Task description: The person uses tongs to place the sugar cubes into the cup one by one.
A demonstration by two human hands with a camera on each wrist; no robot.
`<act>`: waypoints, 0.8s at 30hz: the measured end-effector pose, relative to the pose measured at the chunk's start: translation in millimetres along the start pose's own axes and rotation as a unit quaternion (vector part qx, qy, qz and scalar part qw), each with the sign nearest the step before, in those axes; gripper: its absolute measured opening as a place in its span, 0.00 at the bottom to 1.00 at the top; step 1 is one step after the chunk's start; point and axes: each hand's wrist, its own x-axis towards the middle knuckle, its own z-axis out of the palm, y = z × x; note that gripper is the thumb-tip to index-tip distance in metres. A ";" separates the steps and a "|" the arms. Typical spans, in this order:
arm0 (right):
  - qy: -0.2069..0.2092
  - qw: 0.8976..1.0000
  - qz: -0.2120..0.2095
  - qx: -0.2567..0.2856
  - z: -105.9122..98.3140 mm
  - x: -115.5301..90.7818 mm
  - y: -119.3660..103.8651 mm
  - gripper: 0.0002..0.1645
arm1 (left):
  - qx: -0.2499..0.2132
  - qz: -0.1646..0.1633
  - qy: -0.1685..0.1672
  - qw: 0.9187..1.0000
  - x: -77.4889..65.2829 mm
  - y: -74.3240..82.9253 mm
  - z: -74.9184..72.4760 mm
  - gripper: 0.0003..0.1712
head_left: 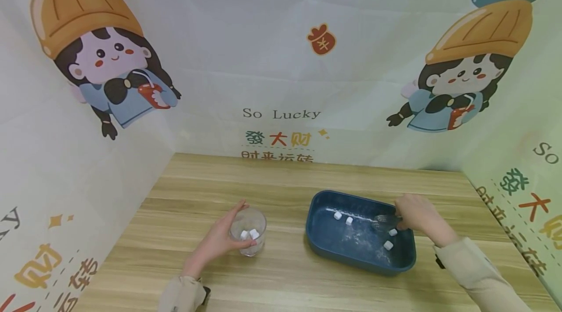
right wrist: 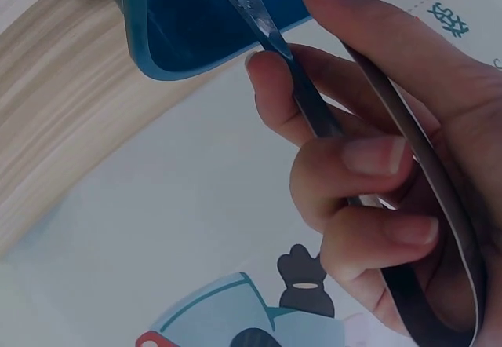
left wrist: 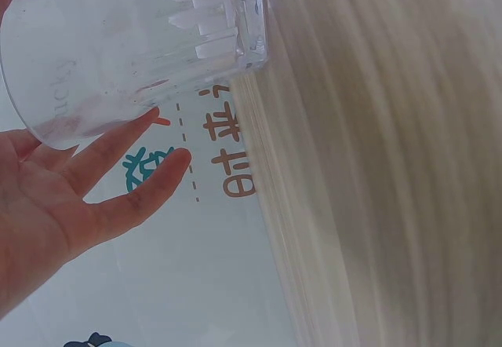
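My left hand (head_left: 215,241) holds a clear glass (head_left: 260,221) that stands on the table, thumb on the near side and fingers on the far side. White cubes (head_left: 253,234) lie inside it; the left wrist view shows several near the bottom of the glass (left wrist: 94,56). My right hand (head_left: 417,212) grips metal tongs (right wrist: 314,104) with perforated tips, fingers curled round one arm and thumb along the other. The tongs reach down into a dark blue basin (head_left: 351,259) at its right end. Several white cubes (head_left: 388,245) lie spread over the basin floor, some close to the tong tips.
The wood-grain table (head_left: 281,287) carries the glass on the left and the basin on the right, with a gap between them. White printed cloth (head_left: 228,43) with cartoon figures surrounds the table at the back and both sides.
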 end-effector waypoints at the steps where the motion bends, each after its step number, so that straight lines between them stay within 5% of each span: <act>1: 0.000 1.000 -0.002 0.007 -0.1 -1.4 0.5 0.15 | 0.000 0.000 0.000 1.000 0.2 -0.2 0.1 0.58; 12: 0.006 0.996 0.012 0.083 2.7 -17.4 -1.8 0.12 | 0.002 -0.003 -0.003 1.000 1.0 -1.2 -0.4 0.58; 24: 0.031 0.988 -0.028 0.150 2.4 -24.2 -5.1 0.17 | 0.006 -0.002 -0.002 1.000 0.7 0.4 -0.4 0.58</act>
